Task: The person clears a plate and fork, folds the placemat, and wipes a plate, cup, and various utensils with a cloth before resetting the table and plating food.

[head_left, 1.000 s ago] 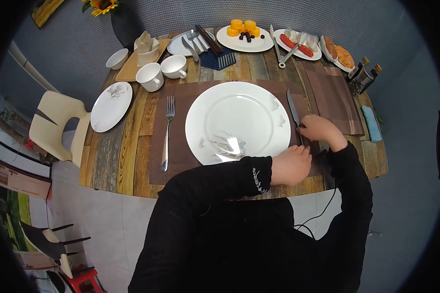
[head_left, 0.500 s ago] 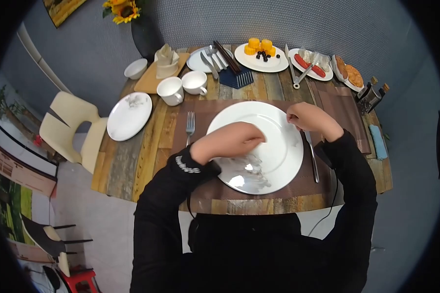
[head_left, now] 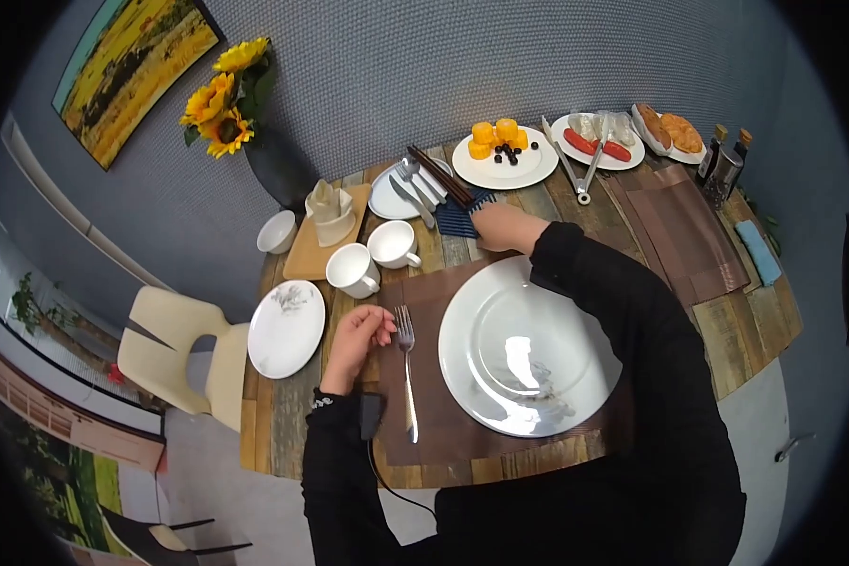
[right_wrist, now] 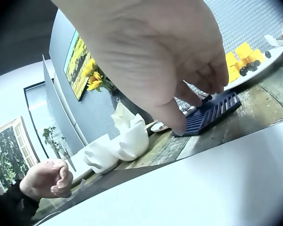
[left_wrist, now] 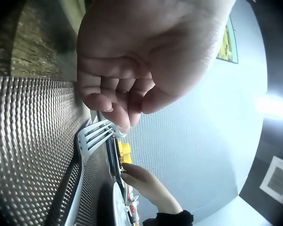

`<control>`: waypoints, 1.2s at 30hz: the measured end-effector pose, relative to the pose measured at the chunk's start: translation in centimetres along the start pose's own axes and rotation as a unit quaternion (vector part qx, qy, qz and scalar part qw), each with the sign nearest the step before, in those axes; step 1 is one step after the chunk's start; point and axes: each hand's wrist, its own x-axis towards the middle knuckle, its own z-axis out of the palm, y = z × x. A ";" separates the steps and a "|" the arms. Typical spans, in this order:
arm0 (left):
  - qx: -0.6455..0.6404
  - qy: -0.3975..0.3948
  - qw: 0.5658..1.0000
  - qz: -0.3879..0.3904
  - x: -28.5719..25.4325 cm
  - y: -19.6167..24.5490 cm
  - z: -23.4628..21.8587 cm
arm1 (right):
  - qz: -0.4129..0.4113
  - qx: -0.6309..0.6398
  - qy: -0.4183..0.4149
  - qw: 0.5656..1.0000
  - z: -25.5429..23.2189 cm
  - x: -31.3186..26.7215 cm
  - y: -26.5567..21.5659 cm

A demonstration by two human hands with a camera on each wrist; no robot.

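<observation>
My right hand reaches across the large white plate to the blue slotted trivet at the back. In the right wrist view its fingers are bent and spread over the trivet, thumb tip right at the near edge. Dark chopsticks lie beside it, their lower ends overlapping the trivet. Left of the fork, my left hand hovers with loosely curled fingers and nothing in them. The left wrist view shows its fingertips just above the fork's tines. My right sleeve covers the plate's right side.
Two white cups, a small oval plate and a wooden board with a folded napkin are at left. Behind stand a cutlery plate, a corn plate, tongs and sausages. A folded placemat lies right.
My right hand has left the knife beside the plate and moved forward and left to the trivet. My left hand has swung from the plate's right side to beside the fork. The head view has shifted.
</observation>
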 end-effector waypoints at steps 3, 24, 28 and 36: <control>-0.009 -0.003 1.000 -0.014 0.0 -0.4 -0.4 | 0.040 -0.013 -0.016 0.999 0.5 1.5 0.0; -0.073 0.014 0.997 -0.004 -0.1 -1.1 -0.9 | -0.074 -0.183 -0.007 0.980 1.1 2.0 0.0; -0.065 0.013 0.998 -0.004 -0.1 -1.2 -0.8 | -0.111 -0.214 0.010 0.970 1.5 1.9 0.4; -0.042 0.025 0.999 0.004 -0.2 -1.2 -0.5 | -0.135 -0.231 0.045 0.962 0.4 -1.7 0.4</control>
